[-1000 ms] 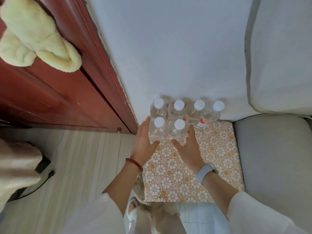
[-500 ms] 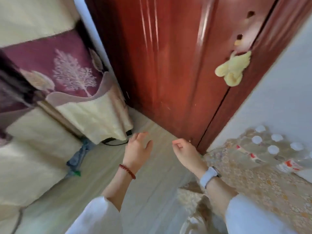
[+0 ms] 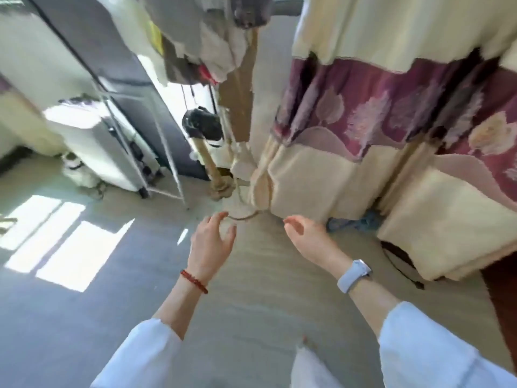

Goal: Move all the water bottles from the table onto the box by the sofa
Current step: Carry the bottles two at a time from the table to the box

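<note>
No water bottle, table or box is in view now. My left hand [image 3: 210,245], with a red bead bracelet at the wrist, hangs over the floor with its fingers loosely spread and holds nothing. My right hand [image 3: 309,240], with a pale watch at the wrist, is beside it, fingers relaxed and slightly curled, also holding nothing. Both hands are in front of me above the grey-beige floor.
A cream and purple patterned curtain [image 3: 391,152] hangs at the right and reaches the floor. A metal rack [image 3: 156,163] and a white appliance [image 3: 92,147] stand at the left. Clothes hang at the top. A dark cable [image 3: 402,267] lies by the curtain.
My view has swung left, away from the box with the bottles and past the red door to the curtain and rack. Both hands let go of the bottles and now hang free.
</note>
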`<move>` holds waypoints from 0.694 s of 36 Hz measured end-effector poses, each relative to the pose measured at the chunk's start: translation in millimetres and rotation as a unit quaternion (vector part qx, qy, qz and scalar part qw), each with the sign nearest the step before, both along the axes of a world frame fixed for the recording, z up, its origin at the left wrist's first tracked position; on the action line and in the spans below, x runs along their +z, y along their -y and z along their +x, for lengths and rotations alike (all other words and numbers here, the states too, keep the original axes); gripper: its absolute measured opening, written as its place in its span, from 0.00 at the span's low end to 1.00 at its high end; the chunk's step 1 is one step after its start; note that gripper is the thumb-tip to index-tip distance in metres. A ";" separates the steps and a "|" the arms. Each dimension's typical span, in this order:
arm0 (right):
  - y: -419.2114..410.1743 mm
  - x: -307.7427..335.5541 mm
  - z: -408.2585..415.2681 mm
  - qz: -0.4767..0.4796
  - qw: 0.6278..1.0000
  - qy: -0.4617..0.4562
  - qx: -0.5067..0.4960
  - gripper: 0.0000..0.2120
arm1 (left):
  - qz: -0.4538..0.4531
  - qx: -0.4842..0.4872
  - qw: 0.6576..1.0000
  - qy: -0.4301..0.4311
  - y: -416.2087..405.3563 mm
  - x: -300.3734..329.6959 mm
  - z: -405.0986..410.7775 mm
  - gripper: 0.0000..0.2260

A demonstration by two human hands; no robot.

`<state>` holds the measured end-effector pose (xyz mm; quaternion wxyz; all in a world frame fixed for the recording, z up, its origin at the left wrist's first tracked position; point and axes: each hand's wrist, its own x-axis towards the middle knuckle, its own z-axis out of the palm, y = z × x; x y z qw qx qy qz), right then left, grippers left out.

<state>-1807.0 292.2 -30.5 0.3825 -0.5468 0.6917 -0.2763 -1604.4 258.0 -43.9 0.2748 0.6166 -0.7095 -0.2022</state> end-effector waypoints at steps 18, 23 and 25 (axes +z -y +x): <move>275.2 11.5 409.6 -0.063 0.897 -0.047 0.436 0.13 | 0.013 0.374 0.927 0.017 133.5 29.7 365.9 0.16; 308.5 20.4 530.6 -0.100 0.850 -0.043 0.516 0.14 | 0.012 0.449 0.893 0.009 138.4 32.5 453.1 0.16; 315.2 21.4 579.7 -0.111 0.827 -0.040 0.550 0.14 | 0.015 0.488 0.873 0.003 132.8 29.6 491.4 0.16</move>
